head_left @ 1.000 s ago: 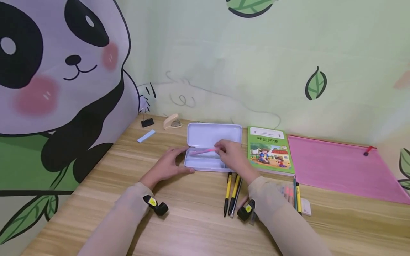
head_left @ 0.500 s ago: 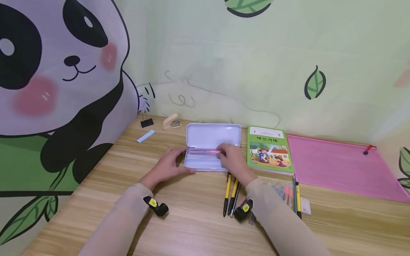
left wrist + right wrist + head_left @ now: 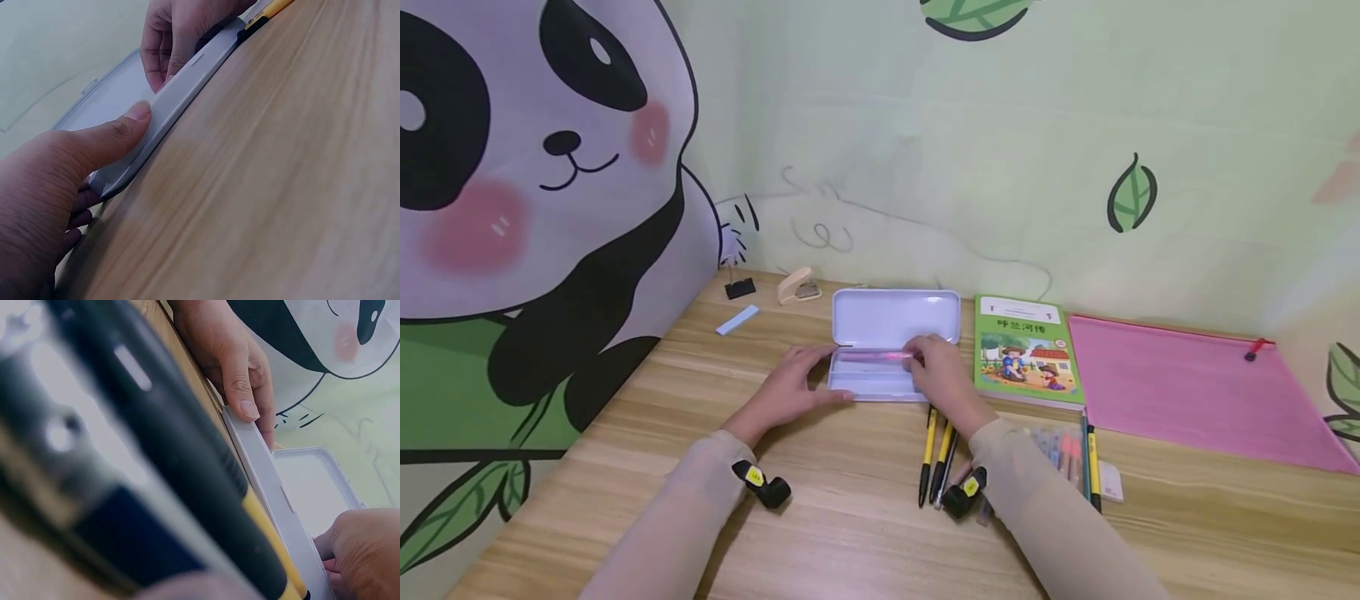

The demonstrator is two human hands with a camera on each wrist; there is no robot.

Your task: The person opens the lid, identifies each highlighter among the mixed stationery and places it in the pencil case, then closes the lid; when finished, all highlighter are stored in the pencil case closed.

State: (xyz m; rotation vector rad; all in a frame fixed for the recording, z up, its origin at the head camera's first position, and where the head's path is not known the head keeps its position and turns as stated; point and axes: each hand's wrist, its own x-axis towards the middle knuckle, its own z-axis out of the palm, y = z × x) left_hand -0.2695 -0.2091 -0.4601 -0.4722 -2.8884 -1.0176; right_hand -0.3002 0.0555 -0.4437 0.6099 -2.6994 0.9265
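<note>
A pale lilac pencil case (image 3: 880, 388) lies on the table with its lid (image 3: 897, 315) raised against the wall side. My left hand (image 3: 784, 390) grips its left end, thumb over the front edge and fingers round the side, as the left wrist view also shows. Inside the back compartment a pink pen (image 3: 874, 357) lies lengthwise. My right hand (image 3: 946, 375) reaches into the case and pinches the pen's right end; the fingertips are partly hidden there. In the right wrist view the right hand (image 3: 369, 550) bends down behind the case's front wall (image 3: 262, 469).
Yellow-and-black pens (image 3: 928, 454) lie in front of the case, beneath the right wrist. More pens (image 3: 1067, 454) and a white eraser (image 3: 1111, 482) are right of that. A green book (image 3: 1028, 354), pink zip pouch (image 3: 1180, 392), stapler (image 3: 799, 287), black binder clip (image 3: 740, 288) and blue strip (image 3: 737, 320) surround the case.
The pink pen, slanted with its right end raised a second ago, now lies level in the back compartment. My right hand has lowered slightly with it; the left hand keeps its grip.
</note>
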